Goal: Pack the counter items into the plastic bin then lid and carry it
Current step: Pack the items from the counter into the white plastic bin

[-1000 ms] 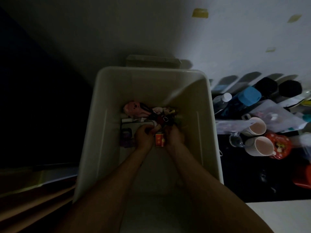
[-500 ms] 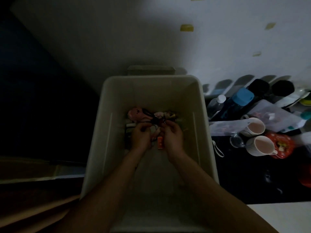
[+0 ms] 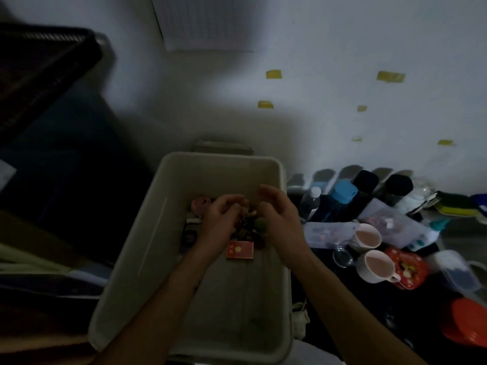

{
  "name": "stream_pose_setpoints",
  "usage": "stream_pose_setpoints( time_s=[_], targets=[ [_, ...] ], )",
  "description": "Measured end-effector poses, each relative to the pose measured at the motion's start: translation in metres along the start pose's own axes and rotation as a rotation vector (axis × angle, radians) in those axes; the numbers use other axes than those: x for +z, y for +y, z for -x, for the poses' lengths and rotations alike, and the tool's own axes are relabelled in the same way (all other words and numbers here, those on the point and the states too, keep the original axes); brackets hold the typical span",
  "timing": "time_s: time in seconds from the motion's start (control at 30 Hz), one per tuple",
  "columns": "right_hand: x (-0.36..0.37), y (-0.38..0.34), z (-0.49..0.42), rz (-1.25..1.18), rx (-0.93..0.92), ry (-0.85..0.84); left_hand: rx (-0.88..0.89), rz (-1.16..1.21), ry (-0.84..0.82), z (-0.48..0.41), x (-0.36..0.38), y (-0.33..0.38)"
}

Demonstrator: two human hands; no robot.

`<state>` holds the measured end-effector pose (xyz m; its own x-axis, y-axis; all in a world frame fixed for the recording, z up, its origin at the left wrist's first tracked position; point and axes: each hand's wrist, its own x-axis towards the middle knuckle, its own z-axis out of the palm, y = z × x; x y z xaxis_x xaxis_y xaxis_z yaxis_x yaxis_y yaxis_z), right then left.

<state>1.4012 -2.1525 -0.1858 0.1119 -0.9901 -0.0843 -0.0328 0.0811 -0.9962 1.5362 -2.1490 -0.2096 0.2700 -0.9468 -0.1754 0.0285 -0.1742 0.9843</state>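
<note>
Packing is partway: both hands work inside the plastic bin [image 3: 158,206], the left hand [image 3: 221,219] with fingers curled round trinkets [image 3: 243,226], the right hand [image 3: 280,217] cupped, its hold unclear. Mugs [image 3: 367,237] and bottles [image 3: 342,196] wait on the tabletop [image 3: 411,320]; the bin is unlidded.

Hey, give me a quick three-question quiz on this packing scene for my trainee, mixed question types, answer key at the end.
1. How many mugs stand to the right of the plastic bin?
2. True or false: the bin has its lid on.
3. Where is the red box? A) in the bin, close to the left hand and right hand; B) inside a mug; C) stuck on the wall.

Key: 1. two; 2. false; 3. A
</note>
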Motion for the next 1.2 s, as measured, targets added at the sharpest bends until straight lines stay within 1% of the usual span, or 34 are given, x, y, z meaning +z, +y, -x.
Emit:
stream_pose_setpoints(
  time_s=[0.1,0.2,0.33,0.4,0.53,0.6,0.67,0.87,1.0,1.1,1.2],
  targets=[
    [-0.031,-0.004,0.003,-0.014,-0.027,0.024,0.001,0.079,0.017,0.012,0.024,0.009],
    [-0.061,-0.005,0.006,-0.056,-0.034,0.019,0.045,0.095,0.018,0.025,0.050,0.017],
    [-0.110,-0.001,0.006,-0.099,-0.013,-0.033,0.097,0.098,-0.049,0.042,0.094,0.023],
    [-0.131,0.003,0.007,-0.095,-0.001,-0.045,0.092,0.111,-0.079,0.050,0.116,0.023],
    [-0.177,0.020,0.012,-0.030,0.026,-0.016,0.055,0.078,-0.120,0.071,0.162,0.011],
    [-0.191,0.029,0.016,0.010,0.051,-0.040,0.037,0.057,-0.122,0.077,0.178,0.003],
    [-0.203,0.038,0.023,-0.004,0.100,-0.074,0.000,0.035,-0.103,0.084,0.193,-0.009],
    [-0.224,0.067,0.031,-0.034,0.239,-0.233,-0.095,-0.064,-0.003,0.098,0.206,-0.062],
    [-0.223,0.099,0.028,-0.093,0.321,-0.214,-0.195,-0.100,0.040,0.107,0.200,-0.108],
    [-0.217,0.123,0.031,-0.110,0.396,-0.245,-0.275,-0.155,0.056,0.115,0.195,-0.132],
    [-0.212,0.136,0.034,-0.118,0.450,-0.280,-0.291,-0.200,0.108,0.116,0.191,-0.142]
  ],
)
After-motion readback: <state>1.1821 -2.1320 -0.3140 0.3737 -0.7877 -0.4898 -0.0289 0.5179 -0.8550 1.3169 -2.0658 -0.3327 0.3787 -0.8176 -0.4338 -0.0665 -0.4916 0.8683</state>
